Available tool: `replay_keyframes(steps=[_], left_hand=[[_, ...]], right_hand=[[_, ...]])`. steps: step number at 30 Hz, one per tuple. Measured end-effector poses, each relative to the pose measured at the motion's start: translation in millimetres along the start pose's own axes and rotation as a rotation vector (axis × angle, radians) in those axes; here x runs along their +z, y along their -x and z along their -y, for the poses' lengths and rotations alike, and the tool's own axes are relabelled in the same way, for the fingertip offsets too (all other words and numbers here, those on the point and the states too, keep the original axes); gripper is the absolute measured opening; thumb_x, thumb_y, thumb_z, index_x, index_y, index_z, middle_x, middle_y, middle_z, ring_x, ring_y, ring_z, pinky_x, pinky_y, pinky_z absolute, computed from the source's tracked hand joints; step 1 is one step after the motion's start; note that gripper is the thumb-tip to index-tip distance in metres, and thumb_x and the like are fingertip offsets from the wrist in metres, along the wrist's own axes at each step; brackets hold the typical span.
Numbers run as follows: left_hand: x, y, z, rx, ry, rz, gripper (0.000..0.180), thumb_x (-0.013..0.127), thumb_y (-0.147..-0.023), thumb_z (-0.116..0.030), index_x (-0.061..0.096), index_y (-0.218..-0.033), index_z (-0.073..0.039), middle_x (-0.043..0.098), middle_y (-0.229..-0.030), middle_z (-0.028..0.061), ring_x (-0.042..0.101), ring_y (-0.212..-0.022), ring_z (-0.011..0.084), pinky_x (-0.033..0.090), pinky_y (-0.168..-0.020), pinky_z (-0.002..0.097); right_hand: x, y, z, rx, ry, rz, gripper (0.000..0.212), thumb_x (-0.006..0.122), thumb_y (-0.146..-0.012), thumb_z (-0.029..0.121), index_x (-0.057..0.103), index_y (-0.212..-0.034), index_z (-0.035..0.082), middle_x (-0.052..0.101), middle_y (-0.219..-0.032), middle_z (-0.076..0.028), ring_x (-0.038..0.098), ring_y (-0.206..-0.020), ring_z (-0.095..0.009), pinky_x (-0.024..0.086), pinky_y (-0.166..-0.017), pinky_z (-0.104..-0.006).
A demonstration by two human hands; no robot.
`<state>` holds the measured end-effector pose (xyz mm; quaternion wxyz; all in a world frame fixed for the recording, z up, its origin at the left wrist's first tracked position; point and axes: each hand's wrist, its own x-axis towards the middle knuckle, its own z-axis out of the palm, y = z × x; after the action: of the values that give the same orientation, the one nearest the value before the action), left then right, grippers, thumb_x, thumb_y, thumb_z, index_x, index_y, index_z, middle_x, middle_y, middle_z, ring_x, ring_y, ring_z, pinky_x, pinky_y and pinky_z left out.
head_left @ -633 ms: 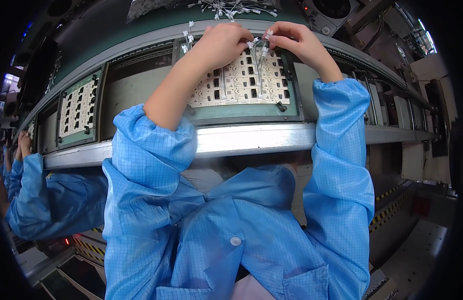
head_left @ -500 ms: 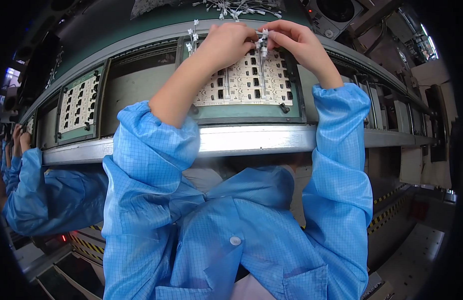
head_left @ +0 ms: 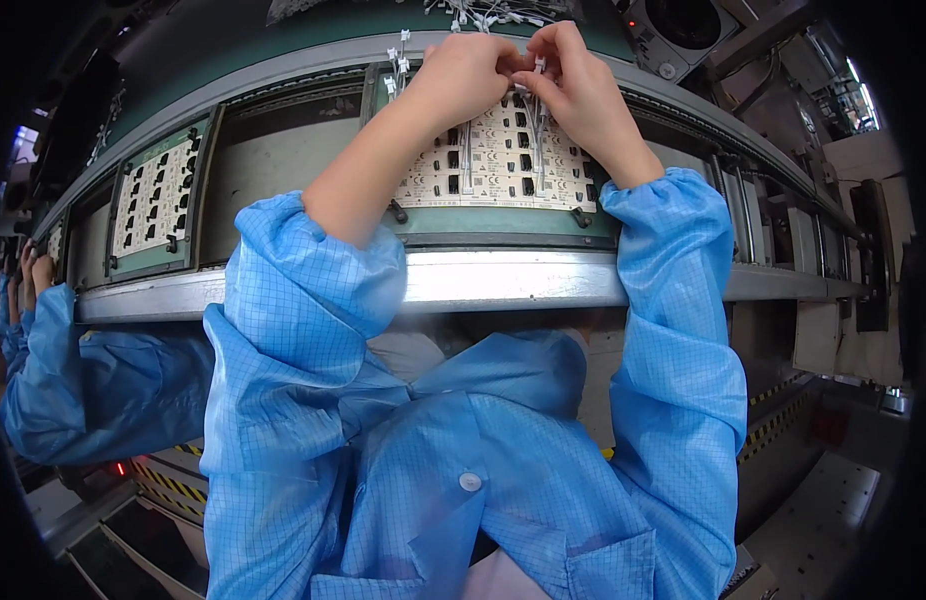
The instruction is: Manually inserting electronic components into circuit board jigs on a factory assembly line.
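Note:
My left hand [head_left: 468, 78] reaches over the far part of a cream circuit board panel [head_left: 503, 193], its fingers bent to a pinch. Whatever lies between them is hidden. Close by on its right, my right hand [head_left: 588, 95] has thumb and forefinger curled around a white connector [head_left: 539, 64], with thin wires below. Rows of black components stand on the panel, and pale wires lie across it. A dark green carrier [head_left: 473, 225] with black clamps bears the panel. More white connectors [head_left: 403, 66] stick up beyond my left wrist.
A metal rail [head_left: 513, 278] runs along the near side. To the left, a second carrier with a circuit board panel [head_left: 155, 200] sits on the line. White wired connectors [head_left: 473, 14] lie loose at the far side. Another person's blue sleeve [head_left: 51, 330] shows at far left.
My right hand's fingers have drawn in and risen around the white connector, and the two hands are closer together. The panel appears slightly further right in view.

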<state>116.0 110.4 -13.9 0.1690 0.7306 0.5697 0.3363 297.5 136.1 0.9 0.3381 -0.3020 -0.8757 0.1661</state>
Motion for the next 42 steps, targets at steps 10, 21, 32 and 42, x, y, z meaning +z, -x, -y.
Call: replay_keyframes(steps=[10, 21, 32, 42], left_hand=[[-2, -3, 3, 0.038, 0.071, -0.061, 0.035, 0.058, -0.079, -0.002, 0.070, -0.111, -0.007, 0.075, -0.097, 0.0098, 0.071, -0.095, 0.0276, 0.055, -0.087, 0.0379], [-5, 7, 6, 0.063, 0.056, -0.075, 0.033, 0.059, -0.080, -0.005, 0.072, -0.110, -0.010, 0.074, -0.095, 0.0092, 0.070, -0.095, 0.0282, 0.052, -0.088, 0.0424], [-9, 4, 6, 0.301, -0.255, -0.085, 0.023, 0.060, -0.083, -0.011, 0.071, -0.103, -0.008, 0.072, -0.090, 0.0103, 0.069, -0.090, 0.0292, 0.050, -0.083, 0.0432], [-11, 5, 2, 0.209, -0.290, 0.080, 0.028, 0.067, -0.083, -0.024, 0.073, -0.108, -0.013, 0.074, -0.098, 0.0084, 0.068, -0.098, 0.0268, 0.047, -0.090, 0.0450]], right_hand=[[4, 1, -12, 0.004, -0.095, -0.036, 0.024, 0.068, -0.091, 0.004, 0.065, -0.115, 0.002, 0.068, -0.108, -0.008, 0.069, -0.094, -0.019, 0.055, -0.081, -0.0293], [7, 2, -15, 0.047, 0.204, 0.042, 0.027, 0.071, -0.090, 0.014, 0.069, -0.116, 0.006, 0.067, -0.111, -0.009, 0.065, -0.099, -0.027, 0.053, -0.084, -0.0340], [-27, -6, -29, 0.080, -0.016, 0.029, 0.025, 0.068, -0.095, 0.021, 0.069, -0.117, 0.010, 0.063, -0.105, -0.001, 0.058, -0.091, -0.010, 0.048, -0.079, -0.0270], [-16, -2, -31, 0.077, 0.013, 0.038, 0.022, 0.072, -0.091, 0.011, 0.066, -0.110, 0.005, 0.066, -0.096, -0.002, 0.061, -0.084, -0.010, 0.050, -0.075, -0.0248]])
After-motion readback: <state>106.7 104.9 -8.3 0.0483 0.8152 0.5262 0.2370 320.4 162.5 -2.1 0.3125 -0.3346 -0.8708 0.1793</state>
